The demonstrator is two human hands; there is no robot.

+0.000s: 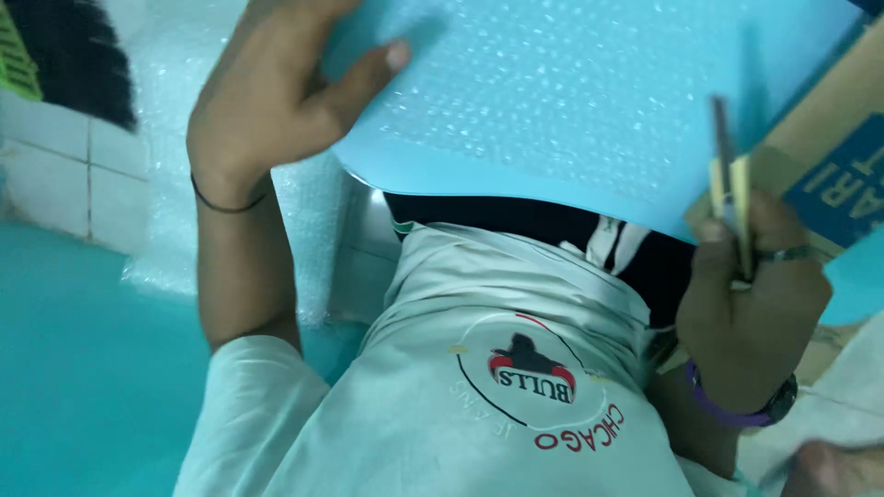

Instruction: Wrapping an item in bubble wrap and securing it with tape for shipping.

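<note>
Background: white wall tiles [55, 175] upper left, teal floor [83, 368] below them, loose clear bubble wrap [166, 110] heaped between the tiles and the arm.
Viewpoint: head camera looks straight down the person's own chest; a white printed shirt [479, 387] fills the lower middle.
Sheet: light-blue bubble sheet [571, 101] held up in front of the chest, spanning the upper middle and right of the frame. Its near edge curves from lower left to lower right; its long axis runs roughly left to right.
Left hand [267, 101]: pressed on the sheet's left edge, thumb lying flat on the blue face, the other fingers hidden past the frame top. Closed around the edge, as far as visible; a thin dark band sits on the wrist.
Right hand [755, 294]: fist closed on scissors [732, 193] with yellow handles, dark blades pointing up towards the sheet's right portion. A ring and a purple wristband show.
Key relation: sheet lies above and between both hands; the blades overlap its lower right edge, so the right hand is the nearer to that edge, the left steadies the far side.
Box: brown cardboard box [829, 129] with a blue printed panel, right of the scissors, partly behind the sheet.
Uncertain: whether the blades are open or already biting the sheet; blur hides it.
</note>
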